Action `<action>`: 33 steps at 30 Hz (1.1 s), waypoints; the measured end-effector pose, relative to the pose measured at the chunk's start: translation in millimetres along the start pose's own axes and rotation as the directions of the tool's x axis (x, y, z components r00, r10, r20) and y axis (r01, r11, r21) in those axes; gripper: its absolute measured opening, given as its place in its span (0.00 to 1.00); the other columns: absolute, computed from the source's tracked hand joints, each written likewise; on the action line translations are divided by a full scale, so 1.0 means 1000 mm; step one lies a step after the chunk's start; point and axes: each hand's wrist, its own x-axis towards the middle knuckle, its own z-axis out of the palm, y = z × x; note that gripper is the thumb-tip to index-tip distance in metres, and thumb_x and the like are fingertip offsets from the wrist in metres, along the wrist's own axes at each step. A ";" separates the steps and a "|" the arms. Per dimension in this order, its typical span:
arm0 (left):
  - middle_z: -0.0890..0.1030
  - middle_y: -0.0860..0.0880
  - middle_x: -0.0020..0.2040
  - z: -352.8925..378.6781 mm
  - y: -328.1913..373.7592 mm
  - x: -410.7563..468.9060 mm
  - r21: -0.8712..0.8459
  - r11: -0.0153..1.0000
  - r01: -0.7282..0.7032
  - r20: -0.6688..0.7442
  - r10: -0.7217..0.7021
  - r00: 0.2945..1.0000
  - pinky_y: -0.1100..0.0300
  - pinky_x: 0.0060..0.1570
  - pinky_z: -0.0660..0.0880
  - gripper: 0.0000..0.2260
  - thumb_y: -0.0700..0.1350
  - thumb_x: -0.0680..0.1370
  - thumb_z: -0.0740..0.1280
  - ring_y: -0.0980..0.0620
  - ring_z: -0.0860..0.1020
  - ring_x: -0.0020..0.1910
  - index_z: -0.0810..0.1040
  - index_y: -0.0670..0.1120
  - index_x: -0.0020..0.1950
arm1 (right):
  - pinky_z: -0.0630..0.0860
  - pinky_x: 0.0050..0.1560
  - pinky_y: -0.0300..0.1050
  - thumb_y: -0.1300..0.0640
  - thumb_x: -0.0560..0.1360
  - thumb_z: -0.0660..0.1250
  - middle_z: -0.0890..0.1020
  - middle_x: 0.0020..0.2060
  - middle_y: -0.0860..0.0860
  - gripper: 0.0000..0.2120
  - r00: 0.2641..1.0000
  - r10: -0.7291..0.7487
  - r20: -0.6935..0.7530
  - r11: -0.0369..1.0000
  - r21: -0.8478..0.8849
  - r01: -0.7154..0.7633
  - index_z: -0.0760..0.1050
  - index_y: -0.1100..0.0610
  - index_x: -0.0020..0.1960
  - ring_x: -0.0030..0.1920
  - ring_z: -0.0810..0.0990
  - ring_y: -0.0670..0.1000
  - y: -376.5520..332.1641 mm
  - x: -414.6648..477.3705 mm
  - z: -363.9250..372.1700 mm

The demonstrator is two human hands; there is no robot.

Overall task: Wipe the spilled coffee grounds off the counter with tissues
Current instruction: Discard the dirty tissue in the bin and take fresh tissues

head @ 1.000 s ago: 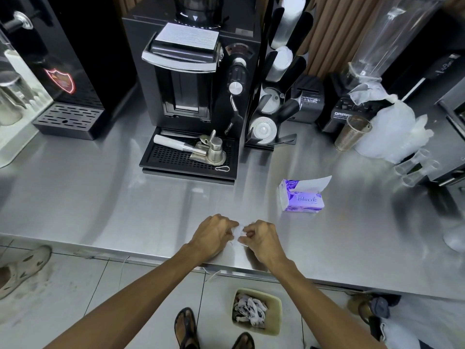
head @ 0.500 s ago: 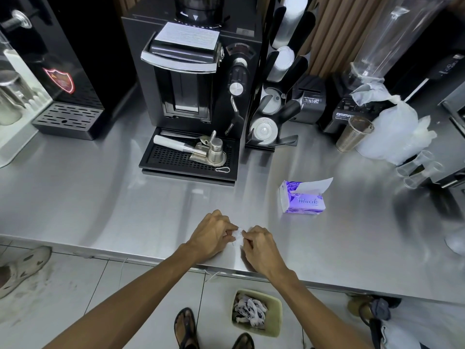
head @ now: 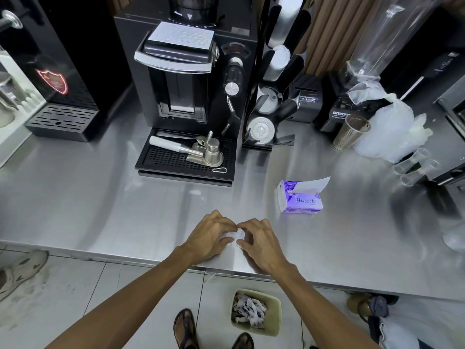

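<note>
In the head view, at lower centre of the frame, your left hand [head: 208, 235] and right hand [head: 261, 244] meet near the front edge of the brushed stainless steel counter [head: 88, 197]. Both have their fingers curled in on one crumpled white tissue wad [head: 236, 235], which rests on the counter between them, so each grip is closed on that wad.

No dark coffee grounds show anywhere on the steel around your hands; whether any lie under the wad or your palms is hidden. Judging from that, the wiping looks nearly done. You seem to be gathering the tissue into a ball, and what is left is to lift it and drop it away, probably into the pale green plastic waste bin [head: 276, 317] on the floor at bottom centre.

The count:
- Two hands and one wad.
- One purple soft tissue pack [head: 300, 201] at centre right, with one white sheet sticking out of its top.
- One bin, holding several crumpled used tissues, too tangled to number.
- One black espresso machine [head: 181, 71] at upper centre.
</note>
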 end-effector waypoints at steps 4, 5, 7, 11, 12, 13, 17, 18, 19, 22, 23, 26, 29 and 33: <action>0.77 0.51 0.54 0.002 0.004 -0.004 -0.076 0.990 0.119 -0.048 -0.123 0.991 0.57 0.55 0.72 0.13 0.51 0.77 0.67 0.52 0.71 0.54 0.76 0.52 0.61 | 0.68 0.51 0.37 0.50 0.77 0.67 0.81 0.55 0.46 0.14 0.999 -0.018 -0.044 0.999 -0.033 0.017 0.77 0.51 0.61 0.53 0.69 0.48 0.000 0.000 0.002; 0.76 0.50 0.54 0.003 0.003 -0.004 -0.089 0.984 0.154 -0.054 -0.159 0.986 0.57 0.56 0.72 0.14 0.53 0.77 0.67 0.51 0.72 0.54 0.75 0.53 0.61 | 0.68 0.52 0.38 0.51 0.77 0.67 0.81 0.55 0.45 0.14 0.999 -0.018 -0.050 0.999 -0.032 0.016 0.77 0.51 0.61 0.54 0.70 0.48 -0.001 0.000 0.002; 0.78 0.50 0.54 0.005 0.002 -0.005 -0.076 0.984 0.159 -0.071 -0.165 0.984 0.56 0.57 0.72 0.14 0.54 0.77 0.67 0.51 0.72 0.54 0.77 0.52 0.61 | 0.70 0.52 0.40 0.52 0.76 0.69 0.81 0.55 0.45 0.15 0.998 -0.019 -0.065 1.000 -0.021 0.017 0.76 0.51 0.62 0.54 0.70 0.49 -0.002 -0.001 0.002; 0.83 0.57 0.53 0.007 -0.002 -0.005 -0.017 0.999 0.045 -0.100 -0.046 0.994 0.56 0.54 0.72 0.10 0.51 0.78 0.68 0.55 0.72 0.50 0.83 0.51 0.57 | 0.70 0.48 0.37 0.51 0.75 0.70 0.82 0.51 0.45 0.12 0.995 -0.045 -0.084 0.999 -0.033 0.042 0.80 0.51 0.57 0.51 0.71 0.48 0.000 -0.002 0.003; 0.83 0.58 0.54 0.007 -0.003 -0.005 -0.009 0.999 0.031 -0.097 -0.032 0.995 0.57 0.54 0.72 0.10 0.51 0.78 0.68 0.56 0.71 0.50 0.83 0.52 0.57 | 0.69 0.48 0.36 0.51 0.75 0.69 0.82 0.51 0.45 0.12 0.995 -0.045 -0.086 0.999 -0.034 0.043 0.81 0.51 0.57 0.51 0.70 0.49 0.001 -0.002 0.003; 0.83 0.60 0.55 0.006 -0.005 -0.006 -0.007 1.000 0.022 -0.084 -0.022 0.996 0.59 0.53 0.71 0.10 0.52 0.78 0.67 0.57 0.71 0.50 0.83 0.53 0.57 | 0.69 0.49 0.36 0.51 0.76 0.69 0.81 0.52 0.45 0.12 0.995 -0.045 -0.088 0.998 -0.036 0.042 0.81 0.50 0.58 0.52 0.70 0.49 0.002 -0.003 0.004; 0.80 0.62 0.59 -0.003 -0.012 -0.008 -0.029 1.000 0.002 0.008 -0.002 1.000 0.64 0.57 0.66 0.12 0.54 0.78 0.67 0.59 0.69 0.52 0.82 0.55 0.60 | 0.71 0.50 0.37 0.50 0.75 0.69 0.79 0.51 0.44 0.13 0.994 -0.068 -0.091 0.996 -0.069 0.062 0.81 0.49 0.59 0.51 0.71 0.50 0.006 -0.005 0.005; 0.79 0.63 0.60 -0.006 -0.013 -0.007 -0.026 1.000 -0.003 0.034 0.004 0.999 0.65 0.58 0.64 0.13 0.54 0.78 0.67 0.59 0.68 0.52 0.81 0.55 0.61 | 0.73 0.49 0.39 0.50 0.75 0.68 0.79 0.50 0.44 0.14 0.993 -0.080 -0.091 0.995 -0.075 0.073 0.81 0.49 0.59 0.50 0.71 0.50 0.006 -0.005 0.004; 0.78 0.63 0.61 -0.007 -0.014 -0.007 -0.017 1.000 -0.010 0.049 0.011 0.999 0.66 0.58 0.63 0.13 0.54 0.78 0.67 0.59 0.67 0.52 0.81 0.56 0.62 | 0.74 0.49 0.41 0.49 0.74 0.68 0.79 0.50 0.43 0.15 0.992 -0.090 -0.085 0.993 -0.081 0.083 0.81 0.49 0.59 0.50 0.71 0.50 0.006 -0.006 0.003; 0.79 0.62 0.60 -0.008 -0.013 -0.003 0.005 1.000 -0.014 0.042 0.014 0.999 0.65 0.57 0.65 0.14 0.54 0.77 0.69 0.59 0.67 0.52 0.81 0.55 0.62 | 0.74 0.51 0.43 0.45 0.73 0.68 0.79 0.51 0.43 0.18 0.992 -0.118 -0.038 0.987 -0.116 0.113 0.80 0.48 0.60 0.50 0.71 0.50 0.007 -0.005 0.000; 0.80 0.62 0.60 -0.007 -0.011 -0.002 0.000 1.000 -0.006 0.033 0.006 0.999 0.63 0.57 0.66 0.14 0.53 0.76 0.69 0.58 0.68 0.52 0.81 0.55 0.62 | 0.73 0.52 0.43 0.44 0.72 0.69 0.79 0.52 0.43 0.18 0.992 -0.122 -0.031 0.986 -0.117 0.118 0.80 0.48 0.60 0.50 0.70 0.50 0.008 -0.005 -0.001; 0.82 0.61 0.56 -0.006 -0.008 -0.001 -0.016 1.000 0.017 0.013 -0.017 1.000 0.59 0.55 0.70 0.15 0.52 0.75 0.71 0.57 0.70 0.50 0.81 0.54 0.61 | 0.72 0.53 0.45 0.44 0.73 0.70 0.80 0.52 0.43 0.17 0.993 -0.112 -0.031 0.988 -0.106 0.109 0.81 0.48 0.60 0.51 0.69 0.49 0.008 -0.002 -0.002; 0.77 0.56 0.50 -0.006 -0.007 -0.002 -0.039 0.996 0.085 -0.003 -0.085 0.996 0.60 0.54 0.72 0.16 0.52 0.74 0.72 0.54 0.71 0.49 0.78 0.57 0.62 | 0.72 0.54 0.46 0.45 0.73 0.69 0.80 0.52 0.44 0.17 0.994 -0.106 -0.028 0.988 -0.120 0.101 0.81 0.49 0.60 0.51 0.69 0.50 0.006 0.002 -0.001; 0.76 0.58 0.49 -0.004 -0.007 0.001 -0.059 0.992 0.112 -0.003 -0.112 0.994 0.60 0.55 0.73 0.18 0.54 0.73 0.72 0.54 0.71 0.50 0.73 0.58 0.62 | 0.71 0.54 0.46 0.46 0.74 0.69 0.81 0.52 0.45 0.16 0.994 -0.109 -0.028 0.985 -0.138 0.104 0.81 0.50 0.58 0.51 0.70 0.50 0.006 0.007 -0.001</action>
